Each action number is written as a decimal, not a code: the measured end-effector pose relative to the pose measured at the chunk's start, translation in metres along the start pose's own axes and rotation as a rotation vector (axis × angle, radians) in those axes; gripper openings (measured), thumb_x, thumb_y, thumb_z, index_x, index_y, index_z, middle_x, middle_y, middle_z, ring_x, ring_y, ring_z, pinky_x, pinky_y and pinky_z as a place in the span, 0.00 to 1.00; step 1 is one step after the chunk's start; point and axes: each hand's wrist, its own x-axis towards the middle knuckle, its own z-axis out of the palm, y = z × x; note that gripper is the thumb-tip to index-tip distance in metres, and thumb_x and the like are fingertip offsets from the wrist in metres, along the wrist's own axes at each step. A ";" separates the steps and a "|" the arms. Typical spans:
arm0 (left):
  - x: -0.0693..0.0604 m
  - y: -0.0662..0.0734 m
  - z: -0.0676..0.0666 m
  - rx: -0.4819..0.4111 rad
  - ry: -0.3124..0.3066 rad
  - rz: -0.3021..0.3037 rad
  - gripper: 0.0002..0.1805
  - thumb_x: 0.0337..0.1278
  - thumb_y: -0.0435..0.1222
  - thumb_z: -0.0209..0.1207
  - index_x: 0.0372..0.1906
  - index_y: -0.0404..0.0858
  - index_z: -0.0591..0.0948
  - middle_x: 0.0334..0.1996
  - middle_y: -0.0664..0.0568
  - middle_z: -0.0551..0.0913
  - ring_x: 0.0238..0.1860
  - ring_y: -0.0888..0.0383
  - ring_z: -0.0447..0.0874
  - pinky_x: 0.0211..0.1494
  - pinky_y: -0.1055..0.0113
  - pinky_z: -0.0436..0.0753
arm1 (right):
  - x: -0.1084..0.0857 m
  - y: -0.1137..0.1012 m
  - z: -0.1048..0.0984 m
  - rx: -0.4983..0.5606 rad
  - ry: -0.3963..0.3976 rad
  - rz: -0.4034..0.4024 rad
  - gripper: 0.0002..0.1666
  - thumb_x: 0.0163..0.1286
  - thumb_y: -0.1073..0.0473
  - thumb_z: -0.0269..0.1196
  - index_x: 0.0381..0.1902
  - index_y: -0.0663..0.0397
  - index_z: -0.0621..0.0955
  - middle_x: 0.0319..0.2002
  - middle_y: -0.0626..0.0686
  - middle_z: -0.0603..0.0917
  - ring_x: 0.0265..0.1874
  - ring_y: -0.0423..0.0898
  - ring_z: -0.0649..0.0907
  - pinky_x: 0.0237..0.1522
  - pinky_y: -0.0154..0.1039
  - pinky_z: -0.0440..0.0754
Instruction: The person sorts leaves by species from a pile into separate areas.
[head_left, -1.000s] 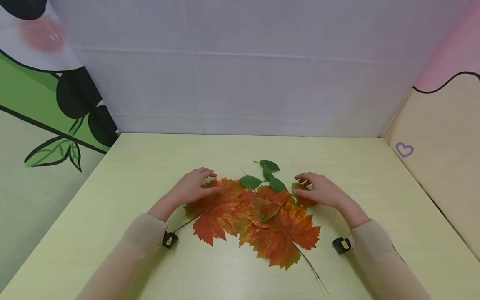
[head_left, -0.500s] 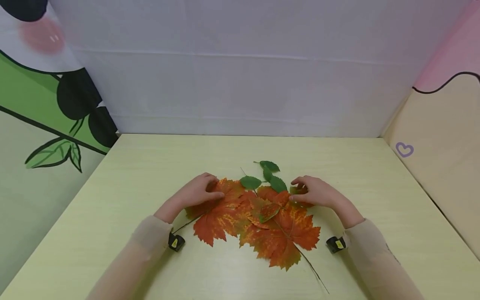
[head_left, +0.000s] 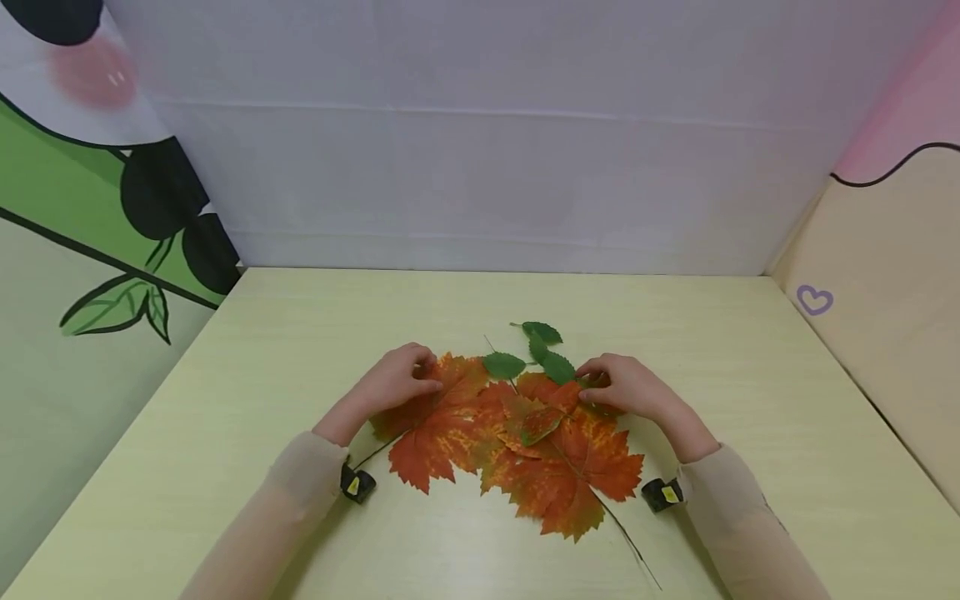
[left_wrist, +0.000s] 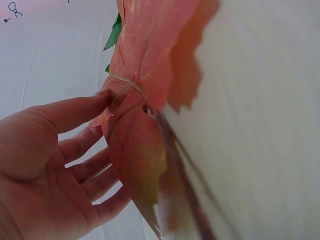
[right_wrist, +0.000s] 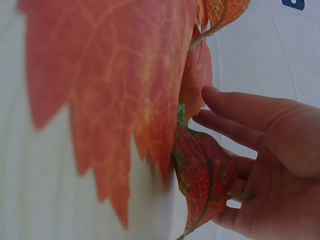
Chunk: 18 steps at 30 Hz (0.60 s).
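Orange-red artificial maple leaves (head_left: 450, 417) overlap on the table. My left hand (head_left: 396, 379) is at the upper left edge of the left leaf. In the left wrist view, its thumb and index finger pinch a leaf lobe (left_wrist: 104, 118), other fingers spread behind. My right hand (head_left: 626, 383) is at the upper right of the pile. In the right wrist view, its thumb and index finger pinch a maple leaf's edge (right_wrist: 196, 82). A small red-green leaf (right_wrist: 206, 172) stands before its other fingers. Another small leaf (head_left: 540, 425) lies on top of the pile.
A sprig of green leaves (head_left: 557, 367) lies at the pile's far side. A long thin stem (head_left: 626, 533) runs toward the near right. The pale wooden table (head_left: 337, 304) meets a white cloth wall (head_left: 480, 183) behind and painted side panels.
Both hands have moved inward and come down to the edges of the pile, their fingers drawing closer to the leaves. The right hand now covers most of the small leaf beside it. The pile looks unmoved.
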 end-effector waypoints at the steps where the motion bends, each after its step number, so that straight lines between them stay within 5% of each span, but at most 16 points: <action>1: 0.000 0.001 -0.001 -0.015 0.001 -0.006 0.16 0.52 0.39 0.62 0.44 0.34 0.77 0.43 0.45 0.77 0.44 0.51 0.75 0.50 0.55 0.74 | 0.000 -0.001 0.000 -0.003 0.001 0.000 0.17 0.61 0.57 0.62 0.47 0.58 0.79 0.40 0.55 0.81 0.39 0.50 0.80 0.42 0.46 0.76; 18: -0.002 -0.013 -0.011 -0.099 0.058 -0.032 0.12 0.53 0.41 0.61 0.39 0.40 0.76 0.35 0.50 0.79 0.36 0.54 0.73 0.42 0.61 0.75 | 0.004 -0.012 0.004 -0.100 0.057 0.035 0.10 0.59 0.57 0.63 0.39 0.51 0.82 0.31 0.48 0.82 0.30 0.43 0.78 0.34 0.40 0.75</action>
